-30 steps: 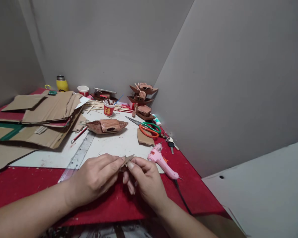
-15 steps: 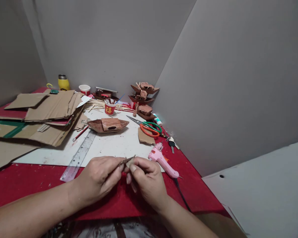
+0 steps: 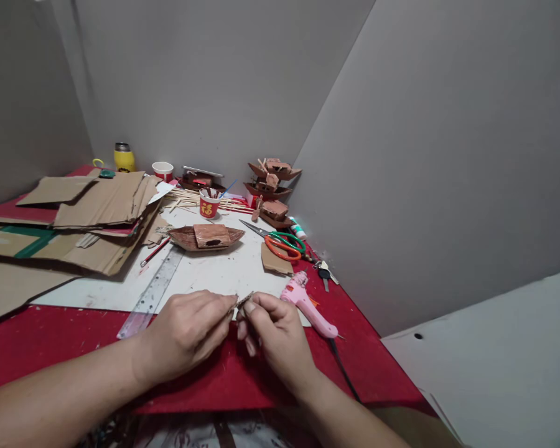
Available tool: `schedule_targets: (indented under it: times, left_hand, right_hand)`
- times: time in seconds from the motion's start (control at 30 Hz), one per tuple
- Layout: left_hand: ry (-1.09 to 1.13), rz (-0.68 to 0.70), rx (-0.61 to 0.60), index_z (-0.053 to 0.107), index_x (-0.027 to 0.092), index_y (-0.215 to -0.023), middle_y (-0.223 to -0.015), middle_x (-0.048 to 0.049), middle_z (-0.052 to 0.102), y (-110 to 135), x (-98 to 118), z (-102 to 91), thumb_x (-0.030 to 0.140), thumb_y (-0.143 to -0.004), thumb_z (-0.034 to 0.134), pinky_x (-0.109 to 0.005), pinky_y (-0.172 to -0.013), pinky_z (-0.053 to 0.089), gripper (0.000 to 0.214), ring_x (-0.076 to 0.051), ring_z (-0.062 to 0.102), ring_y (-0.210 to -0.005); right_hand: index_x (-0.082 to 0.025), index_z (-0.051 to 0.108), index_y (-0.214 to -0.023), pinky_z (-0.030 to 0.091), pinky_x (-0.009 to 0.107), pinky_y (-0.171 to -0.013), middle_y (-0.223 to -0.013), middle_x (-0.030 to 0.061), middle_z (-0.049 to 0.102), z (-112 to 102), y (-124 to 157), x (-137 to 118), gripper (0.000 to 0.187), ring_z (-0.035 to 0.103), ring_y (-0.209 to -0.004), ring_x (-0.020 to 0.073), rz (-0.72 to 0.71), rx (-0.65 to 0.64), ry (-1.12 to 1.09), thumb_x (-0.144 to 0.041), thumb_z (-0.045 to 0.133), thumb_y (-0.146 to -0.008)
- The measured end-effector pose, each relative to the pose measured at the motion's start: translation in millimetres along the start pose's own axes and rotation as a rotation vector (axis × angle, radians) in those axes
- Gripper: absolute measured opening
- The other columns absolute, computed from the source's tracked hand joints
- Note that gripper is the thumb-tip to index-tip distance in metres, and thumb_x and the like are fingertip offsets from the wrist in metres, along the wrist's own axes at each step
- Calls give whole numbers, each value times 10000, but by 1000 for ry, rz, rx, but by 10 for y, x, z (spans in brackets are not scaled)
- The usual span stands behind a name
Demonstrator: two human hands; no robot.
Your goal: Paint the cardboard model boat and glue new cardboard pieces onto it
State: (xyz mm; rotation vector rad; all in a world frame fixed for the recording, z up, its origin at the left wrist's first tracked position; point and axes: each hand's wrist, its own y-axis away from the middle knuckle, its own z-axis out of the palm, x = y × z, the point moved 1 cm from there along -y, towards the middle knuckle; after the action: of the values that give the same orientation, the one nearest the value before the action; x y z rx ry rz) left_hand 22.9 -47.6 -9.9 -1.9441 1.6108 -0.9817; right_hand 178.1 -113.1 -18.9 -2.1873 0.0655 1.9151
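Observation:
Between my two hands is a small brown cardboard piece [image 3: 244, 300], seen nearly edge-on and mostly covered by fingers. My left hand [image 3: 191, 326] pinches its left end. With thumb and index finger, my right hand [image 3: 275, 330] grips the other end; its lower fingers curl beneath. Beyond the hands, a brown model boat [image 3: 208, 238] with a curved cabin roof sits on a white board [image 3: 214, 270]. Right of my right hand lies a pink glue gun [image 3: 308, 305]. A clear ruler [image 3: 152, 292] lies just past my left forearm.
Cardboard sheets [image 3: 102, 205] are piled on the left. Scissors [image 3: 280, 242] with green and orange handles lie at right, near keys [image 3: 324, 274]. Farther back stand a red paper cup [image 3: 209, 205], a yellow bottle [image 3: 124, 158] and several finished model boats [image 3: 273, 180].
The fingers of my left hand have shifted on the cardboard piece, and less of it shows now. The whole view has moved slightly.

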Motion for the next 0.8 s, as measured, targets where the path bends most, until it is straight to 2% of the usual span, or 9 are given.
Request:
schedule_targets:
  times: [0.13,0.27,0.4,0.5,0.57,0.63,0.7,0.77,0.8]
  left_hand:
    - [50,-52,-52,576,126,-1054,-843,-78,708,2,18,40,125,-895,515,-264,-681,504,170,-172,650,-733]
    - [158,-172,-29,591,149,-875,-704,-27,643,-33,87,68,144,-922,458,-232,-623,455,141,-132,591,-630]
    - [241,-512,84,571,157,-735,-622,17,539,-114,-51,-26,200,-919,436,-206,-544,391,232,-103,491,-560]
    - [359,-838,249,539,163,-659,-576,38,479,-163,-278,-140,272,-877,486,-196,-510,365,250,-99,450,-539]
    - [600,-938,275,560,159,-696,-602,34,520,-184,-385,-174,357,-850,535,-196,-513,382,252,-103,474,-545]
    - [822,-987,260,596,156,-768,-640,26,564,-192,-432,-167,430,-817,585,-204,-528,408,279,-113,506,-566]
    - [923,-1033,249,628,156,-831,-671,15,591,-182,-440,-134,455,-796,609,-206,-525,415,301,-123,524,-589]
    - [927,-1079,256,655,156,-891,-726,-2,622,-157,-442,-96,446,-802,601,-199,-495,405,308,-125,529,-601]
    - [912,-1097,255,664,155,-920,-758,-11,636,-140,-444,-81,446,-808,594,-196,-476,399,320,-125,532,-600]
  right_hand:
    - [-185,500,-536,303,177,-366,-416,-67,439,9,12,-12,331,379,-338,62,-56,-53,38,-237,486,-862]
    - [-196,507,-561,335,205,-416,-449,-54,454,-9,50,-16,343,396,-380,82,-147,-63,61,-243,454,-897]
    - [-216,511,-572,376,248,-489,-504,-15,507,-7,130,-52,330,463,-458,124,-286,-96,99,-254,448,-894]
    - [-243,488,-594,392,262,-502,-498,-9,519,37,208,-88,283,468,-447,136,-513,-244,171,-196,427,-866]
    - [-254,474,-587,395,249,-486,-468,-19,517,77,251,-94,301,459,-414,129,-611,-381,240,-209,431,-882]
    - [-240,532,-609,431,218,-514,-501,-7,593,118,287,-86,343,532,-444,121,-610,-569,298,-287,441,-937]
    - [-211,651,-780,478,181,-602,-668,33,718,149,325,-81,355,649,-580,118,-610,-759,352,-342,396,-989]
    - [-184,680,-1006,494,168,-670,-835,68,763,156,354,-93,325,697,-706,126,-610,-826,385,-349,399,-998]
    - [-169,676,-1053,497,173,-666,-851,78,763,147,358,-105,300,699,-711,134,-588,-788,392,-339,439,-983]
